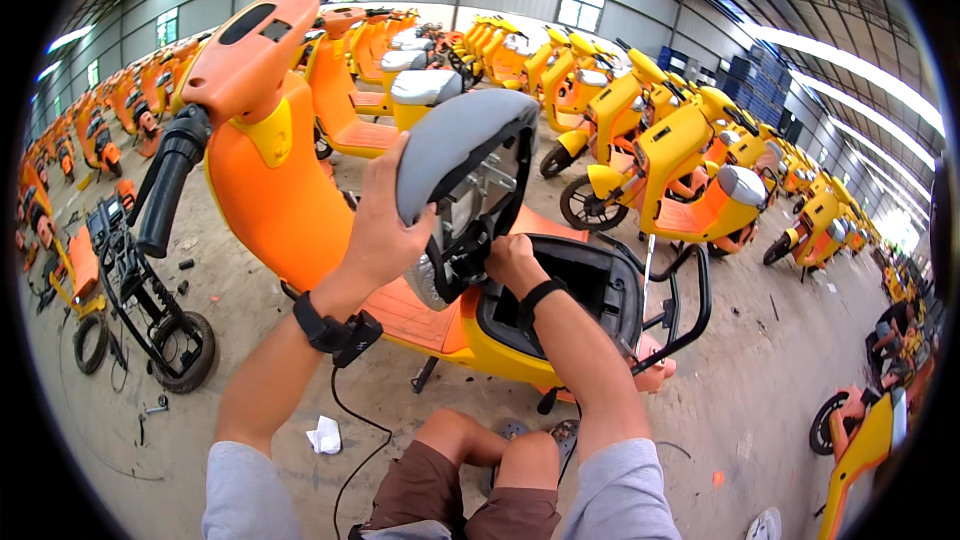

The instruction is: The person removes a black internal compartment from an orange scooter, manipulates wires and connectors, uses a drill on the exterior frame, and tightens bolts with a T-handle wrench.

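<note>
One grey seat point(455, 145) is gripped tilted by spread left fingers point(384, 172); right fingers point(508, 250) are curled near compartment's point(503, 328) front edge, contents unclear.

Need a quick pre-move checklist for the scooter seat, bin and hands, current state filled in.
1. Seat raised: ok, tilted up, underside showing.
2. Left hand on seat: ok, gripping its edge.
3. Right hand clear of seat and bin: not ok, it is between them.
4. Right hand's grip: cannot tell, fingertips hidden.
5. Bin uncovered: ok, open on top.
6. Bin contents: cannot tell, interior too dark.
</note>
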The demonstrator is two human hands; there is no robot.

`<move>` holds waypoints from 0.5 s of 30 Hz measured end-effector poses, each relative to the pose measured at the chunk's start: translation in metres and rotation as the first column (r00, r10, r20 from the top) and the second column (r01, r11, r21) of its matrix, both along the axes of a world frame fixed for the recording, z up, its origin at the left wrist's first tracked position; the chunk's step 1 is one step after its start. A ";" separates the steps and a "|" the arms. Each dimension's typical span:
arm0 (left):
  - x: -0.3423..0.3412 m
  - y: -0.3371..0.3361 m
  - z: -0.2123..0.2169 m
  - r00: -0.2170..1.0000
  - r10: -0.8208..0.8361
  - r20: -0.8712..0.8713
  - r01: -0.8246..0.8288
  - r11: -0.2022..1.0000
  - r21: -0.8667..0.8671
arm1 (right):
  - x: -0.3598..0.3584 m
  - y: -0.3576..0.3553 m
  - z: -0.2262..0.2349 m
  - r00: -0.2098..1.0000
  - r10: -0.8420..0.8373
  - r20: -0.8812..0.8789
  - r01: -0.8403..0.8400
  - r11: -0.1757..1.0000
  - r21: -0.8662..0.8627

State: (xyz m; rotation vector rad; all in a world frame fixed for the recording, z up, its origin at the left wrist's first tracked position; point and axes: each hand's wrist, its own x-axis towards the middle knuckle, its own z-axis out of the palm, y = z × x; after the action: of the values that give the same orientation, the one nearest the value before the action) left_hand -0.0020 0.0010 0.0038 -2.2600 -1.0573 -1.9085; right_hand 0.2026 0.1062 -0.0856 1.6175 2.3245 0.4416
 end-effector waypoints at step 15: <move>-0.009 0.007 -0.007 0.994 -0.106 0.032 0.108 0.993 -0.047 | -0.007 0.012 -0.026 0.981 -0.102 -0.166 0.098 0.995 -0.032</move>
State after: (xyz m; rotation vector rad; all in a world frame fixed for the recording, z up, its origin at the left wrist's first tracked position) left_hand -0.0106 0.0076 -0.0031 -2.3682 -1.0165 -1.9820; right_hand 0.1958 0.1183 -0.1112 1.8149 2.3421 0.2640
